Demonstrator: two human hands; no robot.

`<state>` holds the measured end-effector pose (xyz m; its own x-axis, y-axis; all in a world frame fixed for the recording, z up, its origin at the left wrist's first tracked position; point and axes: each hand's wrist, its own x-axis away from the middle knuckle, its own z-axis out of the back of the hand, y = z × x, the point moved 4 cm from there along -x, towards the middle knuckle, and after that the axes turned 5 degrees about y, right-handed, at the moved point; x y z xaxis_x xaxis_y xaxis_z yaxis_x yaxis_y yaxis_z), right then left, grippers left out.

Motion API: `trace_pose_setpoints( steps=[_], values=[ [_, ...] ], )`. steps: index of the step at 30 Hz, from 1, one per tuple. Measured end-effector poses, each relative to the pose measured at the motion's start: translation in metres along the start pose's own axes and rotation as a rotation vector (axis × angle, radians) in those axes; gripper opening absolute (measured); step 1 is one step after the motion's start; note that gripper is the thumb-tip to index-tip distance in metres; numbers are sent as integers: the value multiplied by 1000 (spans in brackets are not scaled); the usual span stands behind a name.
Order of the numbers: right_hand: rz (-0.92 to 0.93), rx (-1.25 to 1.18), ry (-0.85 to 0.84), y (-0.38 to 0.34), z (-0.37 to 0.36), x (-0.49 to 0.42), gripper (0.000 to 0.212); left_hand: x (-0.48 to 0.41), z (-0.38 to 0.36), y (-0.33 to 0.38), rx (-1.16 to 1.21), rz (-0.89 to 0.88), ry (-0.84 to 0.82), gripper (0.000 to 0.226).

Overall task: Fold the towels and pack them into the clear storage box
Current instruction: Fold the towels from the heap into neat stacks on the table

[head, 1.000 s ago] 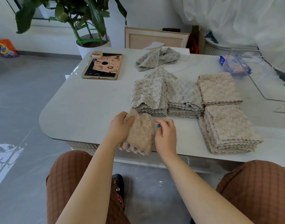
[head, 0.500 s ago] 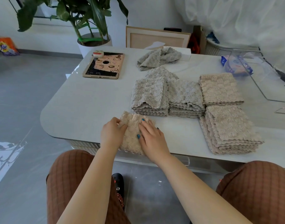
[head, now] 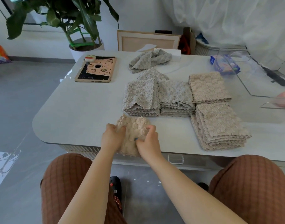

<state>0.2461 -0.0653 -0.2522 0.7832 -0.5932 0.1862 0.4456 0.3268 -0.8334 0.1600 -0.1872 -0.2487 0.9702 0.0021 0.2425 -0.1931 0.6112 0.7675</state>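
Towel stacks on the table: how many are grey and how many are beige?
Grey stacks: 2
Beige stacks: 2
Total: 4
Not counted: the beige towel being folded and the loose grey towels behind.

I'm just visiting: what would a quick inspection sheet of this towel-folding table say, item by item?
Surface: pale table, rounded corners.
Job's things: beige towel at the near edge; left grey stack, right grey stack, far beige stack, near beige stack, one crumpled grey towel; clear storage box far right.
Clutter: tablet, blue packet.
Grippers: left hand and right hand both grip the beige towel.
Cables: nothing seen.
Surroundings: potted plant, white curtain.
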Motion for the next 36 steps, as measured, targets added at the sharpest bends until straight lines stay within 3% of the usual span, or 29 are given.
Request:
trace_pose_setpoints(
  steps=[4, 8, 11, 14, 19, 22, 26, 33, 36],
  values=[
    [26, -67, 107, -5, 32, -3, 43, 17, -16, 20, 456, 144, -179, 36],
    [183, 82, 330, 3, 94, -13, 43, 36, -53, 48, 543, 26, -293, 45],
    [206, 393, 340, 21, 123, -25, 47, 50, -96, 65, 365, -91, -293, 49],
    [187, 679, 292, 43, 135, -34, 48, 64, -123, 76, 156, -253, -158, 47],
    [239, 869, 231, 63, 138, -39, 56, 75, -134, 81, 19, -569, -74, 26],
    [251, 851, 265, 64, 139, -38, 54, 73, -136, 83, -9, -615, -77, 20],
    [242, 781, 271, 64, 140, -36, 56, 65, -142, 83, -38, -573, -104, 28],
    [232, 864, 226, 70, 136, -41, 55, 71, -143, 82, -416, -516, -66, 47],
    [202, 878, 207, 68, 134, -45, 54, 70, -137, 80, -623, -548, -6, 44]
  ],
)
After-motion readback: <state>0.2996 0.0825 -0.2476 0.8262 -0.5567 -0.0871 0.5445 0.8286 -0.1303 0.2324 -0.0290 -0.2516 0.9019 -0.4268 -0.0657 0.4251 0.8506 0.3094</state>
